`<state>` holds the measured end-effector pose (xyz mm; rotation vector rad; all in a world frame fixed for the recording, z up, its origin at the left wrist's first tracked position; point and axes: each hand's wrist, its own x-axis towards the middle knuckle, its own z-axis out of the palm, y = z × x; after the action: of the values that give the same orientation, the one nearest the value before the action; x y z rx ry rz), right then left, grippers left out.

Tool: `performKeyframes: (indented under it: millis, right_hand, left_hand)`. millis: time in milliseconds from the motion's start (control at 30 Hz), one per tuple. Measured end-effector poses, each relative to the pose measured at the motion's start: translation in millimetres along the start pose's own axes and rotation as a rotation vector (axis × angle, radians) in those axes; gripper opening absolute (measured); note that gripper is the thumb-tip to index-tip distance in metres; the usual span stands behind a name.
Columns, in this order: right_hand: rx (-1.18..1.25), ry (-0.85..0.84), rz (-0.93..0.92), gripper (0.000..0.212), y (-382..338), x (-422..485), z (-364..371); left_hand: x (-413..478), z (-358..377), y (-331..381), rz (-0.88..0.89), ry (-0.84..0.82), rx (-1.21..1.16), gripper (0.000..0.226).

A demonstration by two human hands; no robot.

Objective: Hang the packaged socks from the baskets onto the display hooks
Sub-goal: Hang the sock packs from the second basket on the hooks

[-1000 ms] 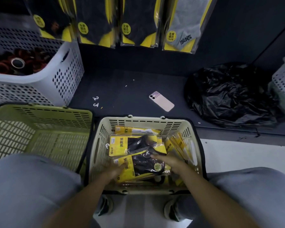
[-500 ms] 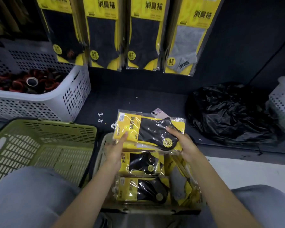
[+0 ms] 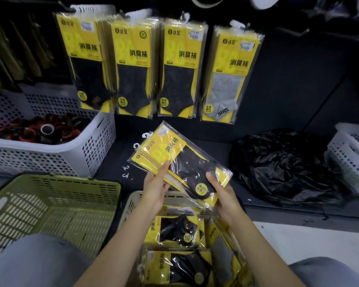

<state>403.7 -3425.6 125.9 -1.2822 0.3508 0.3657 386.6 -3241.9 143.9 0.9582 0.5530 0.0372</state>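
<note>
- Head view: left hand and right hand each clamped on the held sock packs, above the near beige basket.
- Inside it lay more packs; hanging packs stood far behind.

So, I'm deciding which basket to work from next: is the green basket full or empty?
Empty where visible: the green basket shows only bare slotted floor and walls; a knee hides its near corner.
</note>
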Motion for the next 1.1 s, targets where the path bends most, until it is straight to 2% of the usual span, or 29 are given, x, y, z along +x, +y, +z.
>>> performKeyframes:
  millis: [100,167,200,267,400,533,667,767,867,933,1033,1100]
  right_hand:
    - [-0.142,0.107,-0.202,0.076,-23,7,-4]
    - [-0.172,0.088,-0.352,0.055,-49,12,-2]
    - [-0.195,0.057,-0.424,0.043,-63,13,2]
    - [-0.247,-0.012,-0.551,0.028,-89,12,13]
    - [-0.271,-0.029,-0.705,0.020,-127,2,34]
    - [-0.185,-0.082,-0.735,0.019,-147,-10,45]
    - [-0.102,-0.141,-0.706,0.029,-160,-20,49]
    - [-0.074,-0.124,-0.709,0.037,-171,-22,49]
    - [-0.083,-0.137,-0.725,0.032,-178,-22,47]
    - [-0.135,-0.143,-0.744,0.036,-186,-23,46]
    - [-0.186,-0.089,-0.827,0.049,-210,-27,40]
    - [-0.258,-0.081,-0.911,0.041,-230,-32,37]
  left_hand:
    - [0,4,18,0.112,0.001,0.201,0.058]
    - [1,10,32,0.195,-0.039,0.293,0.030]
    - [1,15,38,0.245,-0.060,0.335,0.022]
    - [0,28,50,0.340,-0.115,0.406,0.018]
    - [-3,52,72,0.417,-0.187,0.442,0.026]
    - [-9,69,93,0.419,-0.244,0.377,0.058]
    - [-10,83,109,0.448,-0.286,0.353,0.067]
    - [-10,92,118,0.479,-0.288,0.364,0.060]
    - [-11,98,127,0.512,-0.288,0.388,0.049]
    - [-10,99,133,0.533,-0.277,0.403,0.046]
    - [-11,96,139,0.580,-0.287,0.454,0.036]
    - [-12,94,140,0.595,-0.300,0.474,0.025]
